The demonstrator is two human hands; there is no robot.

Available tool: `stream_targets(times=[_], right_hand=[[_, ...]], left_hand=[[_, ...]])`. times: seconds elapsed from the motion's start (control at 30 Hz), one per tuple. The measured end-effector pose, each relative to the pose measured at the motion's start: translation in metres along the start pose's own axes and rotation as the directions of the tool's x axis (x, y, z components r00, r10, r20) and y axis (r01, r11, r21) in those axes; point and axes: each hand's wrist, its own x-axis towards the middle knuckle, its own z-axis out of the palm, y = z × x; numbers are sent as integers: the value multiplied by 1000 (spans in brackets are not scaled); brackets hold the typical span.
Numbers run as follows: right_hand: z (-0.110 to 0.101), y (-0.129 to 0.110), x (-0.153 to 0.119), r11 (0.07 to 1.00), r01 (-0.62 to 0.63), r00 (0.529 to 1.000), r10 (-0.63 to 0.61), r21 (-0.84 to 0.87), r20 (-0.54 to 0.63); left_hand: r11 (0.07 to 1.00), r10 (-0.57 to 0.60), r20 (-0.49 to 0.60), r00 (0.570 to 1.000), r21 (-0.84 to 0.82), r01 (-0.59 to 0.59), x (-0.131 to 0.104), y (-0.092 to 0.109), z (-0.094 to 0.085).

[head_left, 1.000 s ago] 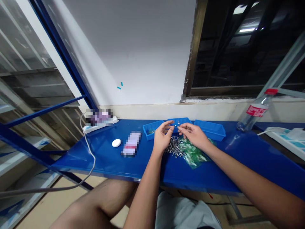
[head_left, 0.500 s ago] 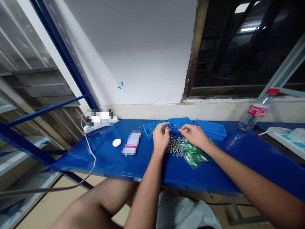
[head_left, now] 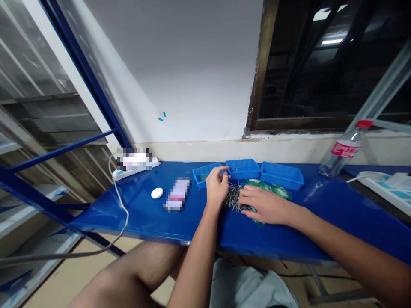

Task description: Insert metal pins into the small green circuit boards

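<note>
My left hand [head_left: 217, 186] is held just left of a pile of metal pop rivets [head_left: 233, 197], in front of the blue trays. Its index finger and thumb are curled toward each other; whatever is between them is too small to make out. My right hand [head_left: 268, 205] lies palm down over the right side of the pile, fingers and thumb apart, fingertips touching the rivets. Under and behind it spreads a green-tinted clear plastic bag [head_left: 281, 191], partly covered by the hand. The middle blue tray [head_left: 243, 173] holds a few thin pieces.
A left blue tray [head_left: 201, 185] and a right blue tray [head_left: 282, 182] flank the middle one. On the blue table [head_left: 141, 222] lie a blurred phone-like object [head_left: 177, 194] and a white oval case [head_left: 157, 193]. A plastic bottle [head_left: 342, 152] and power strips stand toward the sides.
My right hand has come down and toward me from near the middle tray onto the rivet pile, its fingers opening. A rivet seen near its fingertips now lies in the middle tray. My left hand stays put.
</note>
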Motion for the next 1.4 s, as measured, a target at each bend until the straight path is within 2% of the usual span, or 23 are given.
stream_targets(times=[0.27,0.4,0.57,0.73,0.8,0.87,0.97,1.03,1.13,1.23,1.3,1.4], right_hand=[[16,0,5,965,-35,999,40,-260,13],[17,-3,9,947,-86,995,94,-310,13],[18,-1,13,940,-68,996,86,-336,39],[12,2,18,957,-8,999,20,-290,41],[5,6,21,980,-15,1000,14,-200,-6],[-3,14,25,996,-62,993,54,-68,-102],[-13,32,30,990,-109,955,130,93,-265],[-15,44,33,978,-130,914,182,163,-363],[-11,53,32,960,-157,819,257,230,-512],[-3,50,29,954,-152,733,284,258,-618],[3,45,27,957,-123,713,270,264,-647],[10,38,26,965,-61,732,217,255,-646]], left_hand=[[1000,23,6,1000,12,-23,0,-4,2],[1000,25,17,1000,13,-25,0,-4,1],[999,18,22,1000,29,-19,0,-2,1],[999,25,24,999,28,-25,0,-3,1],[999,27,30,999,23,-27,0,-3,1],[999,39,41,998,22,-40,0,-3,1],[995,73,61,995,61,-77,0,-2,0],[993,75,90,993,85,-82,-1,-1,0],[999,14,178,984,44,-22,-4,0,2],[997,-31,277,960,-64,50,-6,-1,4],[989,-23,328,944,-133,70,-6,-3,6],[974,-45,330,943,-193,114,-4,-9,7]])
